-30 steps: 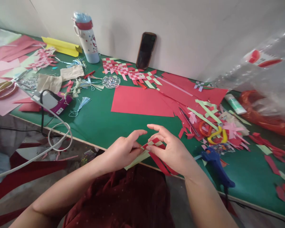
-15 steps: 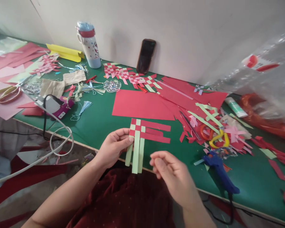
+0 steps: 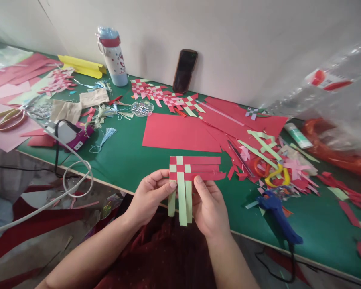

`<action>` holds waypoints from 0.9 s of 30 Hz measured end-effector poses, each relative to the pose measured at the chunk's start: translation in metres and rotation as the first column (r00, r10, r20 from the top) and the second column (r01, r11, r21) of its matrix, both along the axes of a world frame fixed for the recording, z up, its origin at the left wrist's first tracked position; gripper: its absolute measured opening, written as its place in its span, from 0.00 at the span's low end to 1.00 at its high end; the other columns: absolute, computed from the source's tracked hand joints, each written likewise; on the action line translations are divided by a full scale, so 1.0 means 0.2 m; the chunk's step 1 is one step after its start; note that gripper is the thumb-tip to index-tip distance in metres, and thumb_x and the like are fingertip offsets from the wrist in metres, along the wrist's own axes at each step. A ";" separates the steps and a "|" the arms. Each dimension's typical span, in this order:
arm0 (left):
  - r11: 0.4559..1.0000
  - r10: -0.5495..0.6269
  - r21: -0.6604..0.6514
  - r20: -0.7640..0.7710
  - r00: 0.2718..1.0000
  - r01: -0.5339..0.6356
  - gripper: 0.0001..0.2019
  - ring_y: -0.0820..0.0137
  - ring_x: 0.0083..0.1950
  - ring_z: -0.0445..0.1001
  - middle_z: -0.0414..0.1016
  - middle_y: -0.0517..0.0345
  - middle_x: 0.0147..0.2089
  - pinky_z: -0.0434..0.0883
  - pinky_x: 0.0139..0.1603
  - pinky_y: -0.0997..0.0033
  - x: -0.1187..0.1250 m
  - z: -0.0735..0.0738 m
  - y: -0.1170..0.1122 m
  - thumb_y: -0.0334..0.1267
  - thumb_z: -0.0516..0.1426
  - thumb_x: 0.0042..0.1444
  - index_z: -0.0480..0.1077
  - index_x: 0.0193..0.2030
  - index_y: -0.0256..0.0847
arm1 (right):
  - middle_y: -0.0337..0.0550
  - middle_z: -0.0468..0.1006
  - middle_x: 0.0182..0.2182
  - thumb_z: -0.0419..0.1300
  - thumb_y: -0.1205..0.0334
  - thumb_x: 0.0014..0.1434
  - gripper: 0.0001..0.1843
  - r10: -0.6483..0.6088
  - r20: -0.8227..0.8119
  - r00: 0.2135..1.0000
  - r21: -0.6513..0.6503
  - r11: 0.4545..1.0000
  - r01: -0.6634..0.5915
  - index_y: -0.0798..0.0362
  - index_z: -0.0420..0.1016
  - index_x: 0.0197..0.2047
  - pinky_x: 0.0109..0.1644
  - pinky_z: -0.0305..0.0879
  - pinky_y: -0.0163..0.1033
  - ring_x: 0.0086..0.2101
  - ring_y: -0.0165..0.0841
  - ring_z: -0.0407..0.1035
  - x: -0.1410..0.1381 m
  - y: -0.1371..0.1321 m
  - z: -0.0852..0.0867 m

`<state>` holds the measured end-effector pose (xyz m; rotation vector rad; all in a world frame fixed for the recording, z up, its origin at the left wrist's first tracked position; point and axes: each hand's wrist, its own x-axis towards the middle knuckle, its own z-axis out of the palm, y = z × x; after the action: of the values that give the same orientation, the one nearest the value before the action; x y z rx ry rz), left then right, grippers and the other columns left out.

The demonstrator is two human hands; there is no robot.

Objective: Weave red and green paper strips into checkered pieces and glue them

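Note:
Between my hands, above the table's near edge, is a piece of woven paper strips (image 3: pixel 178 167), red strips running sideways and pale green ones hanging down. My left hand (image 3: pixel 152 194) pinches its lower left corner, thumb in front and fingers behind. My right hand (image 3: pixel 211 204) grips the lowest red strip on the right side, its thumb on the front; its other fingers are partly hidden behind the paper. The weave shows a small red-and-green checker at the upper left, with loose strip ends to the right and below. A plain red paper sheet (image 3: pixel 180 132) lies just beyond.
On the green table (image 3: pixel 129 160) stand a bottle (image 3: pixel 116 60) and a phone (image 3: pixel 185 71) leaning on the wall. Finished woven pieces (image 3: pixel 165 96) lie behind the red sheet. To the right are yellow-handled scissors (image 3: pixel 278 176), paper scraps and a blue glue gun (image 3: pixel 278 214). A tassel (image 3: pixel 107 137) lies left.
My right hand, previously apart from the paper, has come up and taken hold of the lower red strip. The woven piece and my left hand have shifted slightly right and down.

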<state>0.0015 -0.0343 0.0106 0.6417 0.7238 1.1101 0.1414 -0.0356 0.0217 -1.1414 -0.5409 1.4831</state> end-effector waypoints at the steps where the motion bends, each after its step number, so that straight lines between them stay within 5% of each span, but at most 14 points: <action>1: 1.000 -0.022 0.017 -0.016 1.000 0.022 0.13 0.71 0.40 0.80 0.82 0.54 0.40 0.75 0.48 0.72 -0.01 0.00 0.00 0.38 0.64 0.57 0.74 0.48 0.38 | 0.44 0.84 0.37 0.69 0.50 0.52 0.15 0.001 0.003 1.000 0.016 1.000 -0.001 0.50 0.76 0.38 0.44 0.74 0.48 0.39 0.41 0.78 0.01 0.00 -0.01; 6: 0.990 -0.080 0.108 -0.123 0.989 0.093 0.16 0.69 0.47 0.77 0.79 0.52 0.47 0.72 0.52 0.71 -0.08 0.03 0.05 0.40 0.65 0.57 0.73 0.50 0.38 | 0.42 0.84 0.40 0.67 0.53 0.57 0.12 0.191 0.074 0.979 0.074 0.978 -0.197 0.48 0.77 0.42 0.51 0.71 0.47 0.44 0.40 0.77 0.11 0.01 0.00; 11: 0.988 -0.121 0.058 -0.253 0.960 0.140 0.22 0.76 0.34 0.73 0.76 0.60 0.35 0.71 0.38 0.78 -0.15 0.04 0.12 0.40 0.66 0.55 0.68 0.55 0.37 | 0.43 0.83 0.43 0.63 0.53 0.61 0.13 0.496 0.250 0.831 0.047 0.851 -0.522 0.47 0.77 0.48 0.47 0.73 0.45 0.42 0.38 0.78 0.19 0.04 0.05; 15: 0.976 -0.191 0.042 -0.314 0.930 0.215 0.25 0.78 0.29 0.71 0.72 0.64 0.28 0.69 0.33 0.78 -0.15 0.04 0.13 0.37 0.67 0.53 0.65 0.55 0.37 | 0.42 0.82 0.42 0.62 0.50 0.61 0.15 0.535 0.342 0.773 0.040 0.813 -0.581 0.48 0.76 0.48 0.48 0.72 0.44 0.42 0.37 0.77 0.20 0.07 0.08; 19: 0.989 -0.109 0.061 -0.342 0.934 0.138 0.23 0.77 0.28 0.71 0.73 0.62 0.31 0.70 0.32 0.77 -0.13 0.03 0.13 0.37 0.66 0.53 0.65 0.54 0.38 | 0.43 0.81 0.39 0.59 0.46 0.62 0.17 0.575 0.387 0.721 0.037 0.771 -0.635 0.50 0.74 0.46 0.45 0.72 0.43 0.41 0.37 0.76 0.20 0.06 0.08; 21: 0.993 -0.071 0.068 -0.337 0.939 0.100 0.22 0.77 0.29 0.71 0.73 0.62 0.31 0.70 0.32 0.77 -0.13 0.02 0.13 0.36 0.66 0.53 0.66 0.53 0.38 | 0.45 0.80 0.41 0.59 0.46 0.62 0.18 0.509 0.491 0.707 0.049 0.794 -0.606 0.50 0.72 0.47 0.42 0.73 0.42 0.40 0.36 0.75 0.20 0.03 0.07; 23: 0.995 -0.041 0.069 -0.310 0.950 0.066 0.22 0.77 0.30 0.72 0.73 0.61 0.33 0.71 0.33 0.77 -0.12 0.02 0.12 0.36 0.66 0.53 0.66 0.52 0.38 | 0.46 0.77 0.44 0.60 0.46 0.61 0.19 0.309 0.668 0.677 0.101 0.863 -0.494 0.48 0.69 0.49 0.42 0.73 0.43 0.40 0.36 0.74 0.21 0.01 0.06; 25: 0.996 -0.002 0.080 -0.278 0.961 0.025 0.21 0.76 0.31 0.72 0.74 0.60 0.34 0.72 0.33 0.77 -0.12 0.01 0.12 0.36 0.66 0.53 0.66 0.52 0.38 | 0.46 0.75 0.48 0.61 0.49 0.60 0.16 0.053 0.840 0.539 0.209 0.887 -0.412 0.47 0.69 0.48 0.47 0.71 0.46 0.44 0.37 0.72 0.22 -0.02 0.05; 27: 0.994 0.028 0.105 -0.255 0.967 -0.001 0.22 0.76 0.31 0.72 0.73 0.61 0.33 0.73 0.33 0.77 -0.11 0.01 0.11 0.36 0.65 0.54 0.65 0.53 0.39 | 0.46 0.72 0.49 0.62 0.52 0.60 0.11 -0.121 0.928 0.353 0.281 0.847 -0.451 0.46 0.71 0.43 0.52 0.69 0.49 0.49 0.40 0.69 0.22 -0.05 0.05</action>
<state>-0.0211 -0.0114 0.0125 0.8808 0.8973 1.0949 0.1861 -0.0452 0.0312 -1.4456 -1.8125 0.5701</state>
